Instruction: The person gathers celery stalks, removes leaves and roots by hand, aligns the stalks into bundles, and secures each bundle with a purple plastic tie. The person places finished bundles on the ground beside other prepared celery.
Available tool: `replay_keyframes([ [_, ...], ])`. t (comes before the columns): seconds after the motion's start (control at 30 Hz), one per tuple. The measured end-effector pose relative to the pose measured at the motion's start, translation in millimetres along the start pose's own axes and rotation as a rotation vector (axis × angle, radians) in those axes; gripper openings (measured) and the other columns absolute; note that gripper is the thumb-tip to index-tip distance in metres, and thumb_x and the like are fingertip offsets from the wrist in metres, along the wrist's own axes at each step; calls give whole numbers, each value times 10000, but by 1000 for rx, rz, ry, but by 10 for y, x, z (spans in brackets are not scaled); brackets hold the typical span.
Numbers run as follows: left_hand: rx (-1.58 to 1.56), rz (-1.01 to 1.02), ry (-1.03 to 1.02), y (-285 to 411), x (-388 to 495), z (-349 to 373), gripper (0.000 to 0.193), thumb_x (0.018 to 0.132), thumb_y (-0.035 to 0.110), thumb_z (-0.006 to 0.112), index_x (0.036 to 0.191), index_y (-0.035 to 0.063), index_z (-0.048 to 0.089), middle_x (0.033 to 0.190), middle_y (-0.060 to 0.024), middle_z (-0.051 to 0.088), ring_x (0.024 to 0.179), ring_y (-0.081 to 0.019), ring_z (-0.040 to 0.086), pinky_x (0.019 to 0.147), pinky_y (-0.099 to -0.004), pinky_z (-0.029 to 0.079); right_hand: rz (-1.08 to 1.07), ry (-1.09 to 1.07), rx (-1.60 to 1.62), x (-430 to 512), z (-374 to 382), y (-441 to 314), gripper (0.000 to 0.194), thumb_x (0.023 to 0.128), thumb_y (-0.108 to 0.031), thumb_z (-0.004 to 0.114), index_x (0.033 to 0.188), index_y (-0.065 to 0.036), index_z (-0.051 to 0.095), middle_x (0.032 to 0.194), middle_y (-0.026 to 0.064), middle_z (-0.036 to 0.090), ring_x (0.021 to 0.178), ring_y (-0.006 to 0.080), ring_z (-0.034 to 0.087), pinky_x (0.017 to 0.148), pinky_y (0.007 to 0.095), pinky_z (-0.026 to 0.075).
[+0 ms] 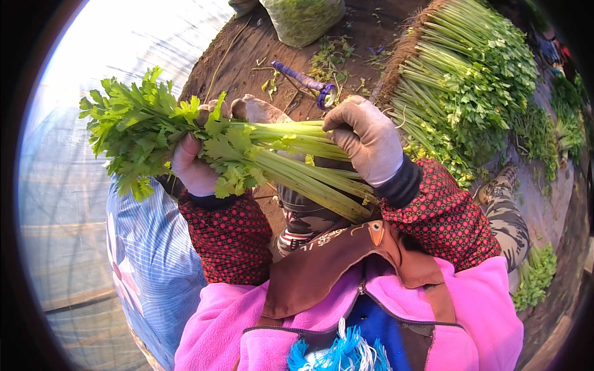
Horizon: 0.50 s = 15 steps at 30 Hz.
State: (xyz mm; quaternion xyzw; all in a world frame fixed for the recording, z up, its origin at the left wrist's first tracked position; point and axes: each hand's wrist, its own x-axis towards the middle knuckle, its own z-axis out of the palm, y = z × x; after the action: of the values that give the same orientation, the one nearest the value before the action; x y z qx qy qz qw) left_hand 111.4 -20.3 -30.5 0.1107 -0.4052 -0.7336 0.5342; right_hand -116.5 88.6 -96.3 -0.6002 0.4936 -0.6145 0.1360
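Observation:
My left hand (197,162), in a pale glove, grips a bunch of celery (297,162) just below its leafy tops. The leaves spread to the left, while the stalks fan out towards the right across my lap. My right hand (366,139), in a soiled pale glove, has its thumb and fingers curled in on the upper stalks near their lower ends; the fingertips are partly hidden. Just beyond that hand is a roll of purple tape (327,96) at the end of a purple-wrapped stick (297,75).
A long pile of celery (464,88) lies at the right, roots facing inwards. A filled clear plastic bag (304,21) stands on the brown ground ahead. Translucent plastic sheeting (65,222) rises at the left, beside a blue patterned cloth (148,241). Loose leaves (332,55) litter the ground.

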Motion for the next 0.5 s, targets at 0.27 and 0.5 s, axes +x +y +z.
replay_keyframes([
  [0.27,23,-102,-173,-19,27,162,330,826,245,657,1097,60,695,1103,-128,724,1086,-315,673,1086,-515,425,-37,-45,62,-146,-263,-176,199,813,-83,705,1013,-81,714,892,123,706,785,270,681,746,346,545],
  [0.5,19,-36,-27,-23,-12,255,313,814,219,665,1067,38,692,1080,-103,723,1052,-328,673,1049,-537,452,-459,-186,-505,121,67,-109,114,791,-206,621,884,-154,663,813,54,627,758,268,617,683,406,460],
])
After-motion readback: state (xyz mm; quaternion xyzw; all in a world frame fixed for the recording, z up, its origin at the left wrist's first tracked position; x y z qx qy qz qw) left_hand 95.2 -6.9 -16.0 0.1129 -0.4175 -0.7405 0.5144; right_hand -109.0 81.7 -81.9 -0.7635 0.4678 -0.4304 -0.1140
